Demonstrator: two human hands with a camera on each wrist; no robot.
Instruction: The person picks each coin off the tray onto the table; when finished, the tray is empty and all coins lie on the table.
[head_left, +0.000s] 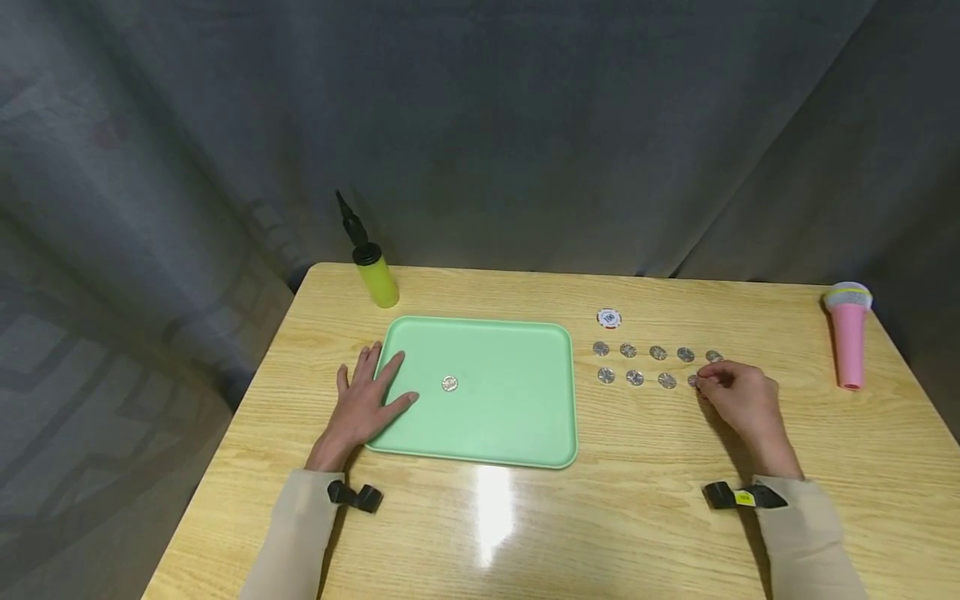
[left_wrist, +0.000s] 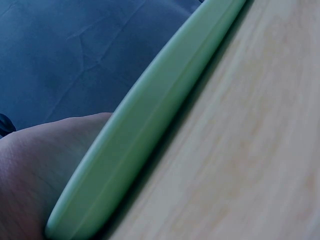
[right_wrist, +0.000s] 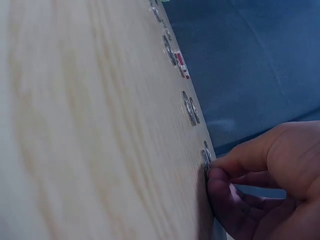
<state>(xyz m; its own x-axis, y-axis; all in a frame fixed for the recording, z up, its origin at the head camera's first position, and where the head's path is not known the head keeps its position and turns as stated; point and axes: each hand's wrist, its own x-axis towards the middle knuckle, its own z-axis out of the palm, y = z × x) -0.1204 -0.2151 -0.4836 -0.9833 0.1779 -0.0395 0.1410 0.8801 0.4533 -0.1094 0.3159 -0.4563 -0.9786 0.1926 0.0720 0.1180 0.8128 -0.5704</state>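
Coins (head_left: 657, 353) lie in two rows on the wooden table (head_left: 645, 517), right of the green tray (head_left: 525, 433); one coin in the tray (head_left: 449, 383) rests left of its centre. The step in hand appears to be the pick-up of the near-row coin (head_left: 693, 381) at the right end of the near row. The right hand (head_left: 738, 398) sits over that end, fingers curled, with thumb and forefinger tips closing on the coin's edge; the right wrist view shows a fingertip (right_wrist: 216, 176) touching the coin (right_wrist: 205, 159), which lies flat on the wood and is not yet lifted. Whether the pinch is already secure cannot be told. The next move would call for tipping or sliding the thin disc to get a fingertip under its rim, since it lies flush with the surface, then a carry leftward to the tray. The left hand (head_left: 365, 402) lies flat, fingers spread and relaxed, over the tray's near-left corner, palm on the table and fingertips on the rim, apparently steadying it. A red-and-white chip (head_left: 609, 317) sits just beyond the far row.
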